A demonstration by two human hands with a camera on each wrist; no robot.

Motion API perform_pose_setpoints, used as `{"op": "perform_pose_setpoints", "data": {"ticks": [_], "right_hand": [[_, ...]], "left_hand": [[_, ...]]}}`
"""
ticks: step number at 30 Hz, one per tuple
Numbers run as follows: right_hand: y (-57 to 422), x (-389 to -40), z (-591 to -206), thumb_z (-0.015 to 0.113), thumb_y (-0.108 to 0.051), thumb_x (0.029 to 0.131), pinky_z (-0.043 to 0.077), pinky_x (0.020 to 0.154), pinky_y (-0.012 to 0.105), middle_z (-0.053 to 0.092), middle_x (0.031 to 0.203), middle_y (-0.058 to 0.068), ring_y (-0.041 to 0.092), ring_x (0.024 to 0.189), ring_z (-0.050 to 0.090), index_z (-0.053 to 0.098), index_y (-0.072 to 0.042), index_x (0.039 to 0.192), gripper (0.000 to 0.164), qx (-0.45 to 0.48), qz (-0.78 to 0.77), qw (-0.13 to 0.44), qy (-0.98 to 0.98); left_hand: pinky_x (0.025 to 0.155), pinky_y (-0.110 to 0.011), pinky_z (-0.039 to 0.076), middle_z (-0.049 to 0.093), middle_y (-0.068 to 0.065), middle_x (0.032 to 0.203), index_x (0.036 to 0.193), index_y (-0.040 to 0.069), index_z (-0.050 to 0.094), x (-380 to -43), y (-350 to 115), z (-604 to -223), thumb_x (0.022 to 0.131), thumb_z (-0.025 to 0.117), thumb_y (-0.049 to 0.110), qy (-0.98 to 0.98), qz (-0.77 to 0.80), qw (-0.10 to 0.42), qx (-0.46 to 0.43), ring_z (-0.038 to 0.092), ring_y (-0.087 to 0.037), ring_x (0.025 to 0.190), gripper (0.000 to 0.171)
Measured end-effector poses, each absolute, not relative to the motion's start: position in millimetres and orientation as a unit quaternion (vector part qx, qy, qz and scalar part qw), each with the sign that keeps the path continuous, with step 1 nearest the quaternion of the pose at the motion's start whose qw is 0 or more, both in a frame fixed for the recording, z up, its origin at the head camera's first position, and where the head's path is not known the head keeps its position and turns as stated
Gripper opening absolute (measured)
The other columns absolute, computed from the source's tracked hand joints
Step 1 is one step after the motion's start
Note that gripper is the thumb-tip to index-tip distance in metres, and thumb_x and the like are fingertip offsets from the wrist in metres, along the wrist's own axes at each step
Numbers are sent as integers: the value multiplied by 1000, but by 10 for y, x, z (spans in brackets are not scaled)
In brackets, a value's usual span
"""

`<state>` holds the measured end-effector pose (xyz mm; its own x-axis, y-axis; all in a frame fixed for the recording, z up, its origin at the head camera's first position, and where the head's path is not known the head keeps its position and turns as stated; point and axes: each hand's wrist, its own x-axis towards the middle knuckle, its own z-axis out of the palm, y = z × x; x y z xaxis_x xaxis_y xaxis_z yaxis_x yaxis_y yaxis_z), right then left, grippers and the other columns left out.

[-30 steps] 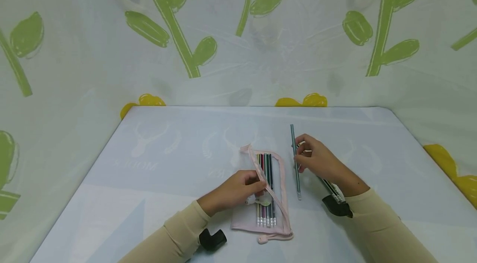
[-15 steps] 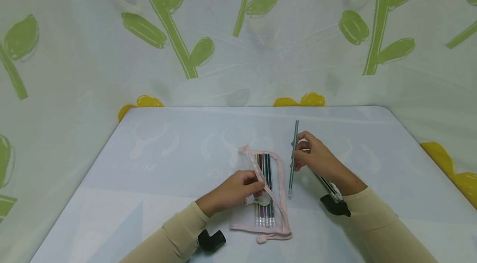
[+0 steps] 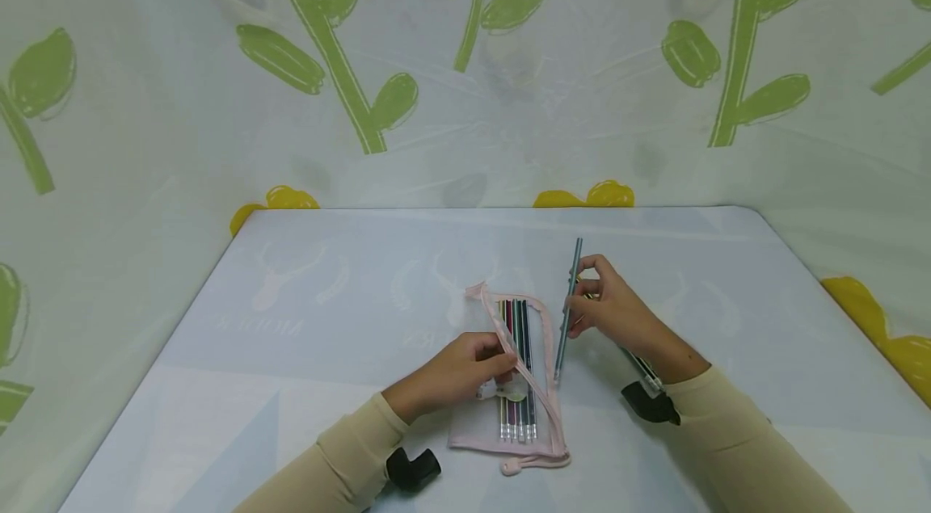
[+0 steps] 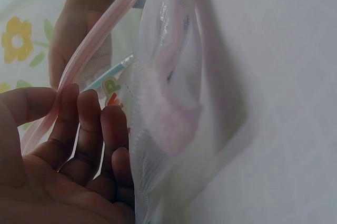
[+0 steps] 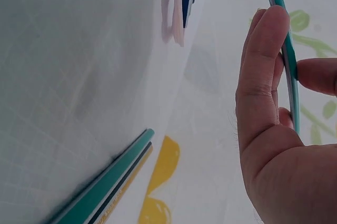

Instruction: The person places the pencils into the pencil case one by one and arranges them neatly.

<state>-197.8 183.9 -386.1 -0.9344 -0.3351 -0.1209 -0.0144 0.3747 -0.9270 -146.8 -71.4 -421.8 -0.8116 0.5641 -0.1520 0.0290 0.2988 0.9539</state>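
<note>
A pink mesh zip pencil case (image 3: pixel 473 434) lies near the front middle of the table, its zip flap drawn back diagonally. Several dark and coloured pencils (image 3: pixel 519 420) lie side by side in it, metal ends toward me. My left hand (image 3: pixel 454 372) pinches the pink zip edge (image 4: pixel 87 45) between thumb and forefinger, lifting the mesh. Just right of the case, my right hand (image 3: pixel 618 307) holds a teal pencil (image 5: pixel 291 66) between thumb and fingers. That pencil leans, its lower end right at the case's right edge.
More loose pencils (image 3: pixel 642 366) lie under my right wrist, partly hidden by it; teal, dark and yellow ones (image 5: pixel 113 187) show in the right wrist view. Black wrist mounts (image 3: pixel 413 468) sit by both cuffs. Beyond the white table (image 3: pixel 349 254) stands a leaf-patterned curtain (image 3: pixel 604 125).
My right hand has moved slightly left with the teal pencil, whose lower end has swung over to the pencil case's edge. My left hand keeps its hold on the zip edge.
</note>
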Motion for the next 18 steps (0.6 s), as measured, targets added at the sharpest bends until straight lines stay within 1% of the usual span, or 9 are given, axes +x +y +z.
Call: {"op": "perform_pose_setpoints", "data": {"ticks": [8,18], "right_hand": [[1810,-1969,-3888,54,-5,97,60,71,37,56,98,18,27,69,69,22,-2,137,51,-104,-536,153,824],[1774,-1961,-3911,53,-6,98,60,71,36,57,99,18,26,70,70,23,-3,136,49,-95,-535,171,822]], "left_hand": [[80,-25,49,68,-4,95,113,4,68,-1472,-715,-4221,103,53,24,769,561,240,192,59,-11,88,27],[81,-23,49,68,-4,96,117,2,67,-1476,-719,-4227,103,53,24,765,565,242,193,59,-10,88,29]]}}
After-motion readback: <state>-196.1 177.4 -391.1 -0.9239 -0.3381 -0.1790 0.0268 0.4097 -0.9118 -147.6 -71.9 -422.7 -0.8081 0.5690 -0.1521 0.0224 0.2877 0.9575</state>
